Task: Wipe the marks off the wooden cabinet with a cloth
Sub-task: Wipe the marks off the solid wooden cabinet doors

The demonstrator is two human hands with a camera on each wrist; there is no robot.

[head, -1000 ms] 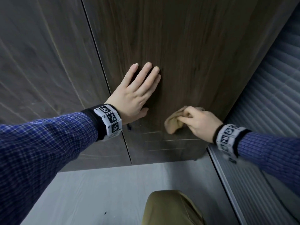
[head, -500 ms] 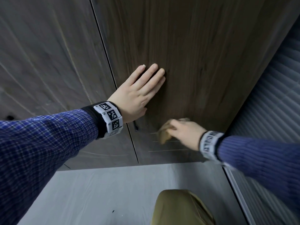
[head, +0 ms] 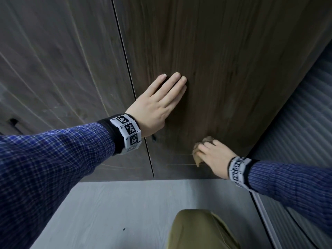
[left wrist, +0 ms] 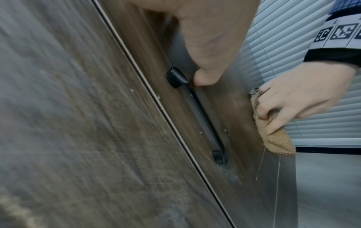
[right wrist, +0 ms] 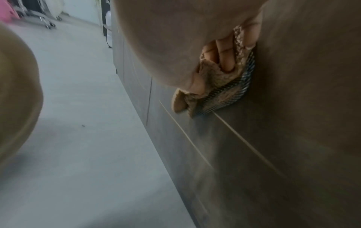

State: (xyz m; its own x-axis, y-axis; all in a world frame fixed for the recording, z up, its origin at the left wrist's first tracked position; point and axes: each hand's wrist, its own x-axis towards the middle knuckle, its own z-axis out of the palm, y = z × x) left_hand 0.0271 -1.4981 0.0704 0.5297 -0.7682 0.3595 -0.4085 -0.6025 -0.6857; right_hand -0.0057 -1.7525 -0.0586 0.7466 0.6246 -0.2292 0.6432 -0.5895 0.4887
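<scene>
Down at five o'clock on the wooden cabinet (head: 224,69), the right hand (head: 214,159) is gripping the bunched cloth (head: 197,159), having dropped onto the pale marks (head: 179,164); one line is gone, two remaining; the left hand (head: 158,105) is bracing flat, fingers straight.

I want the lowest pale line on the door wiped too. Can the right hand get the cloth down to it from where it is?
Probably yes. The right hand holds the cloth against the cabinet door just above that line, and only bare door shows between them.
</scene>
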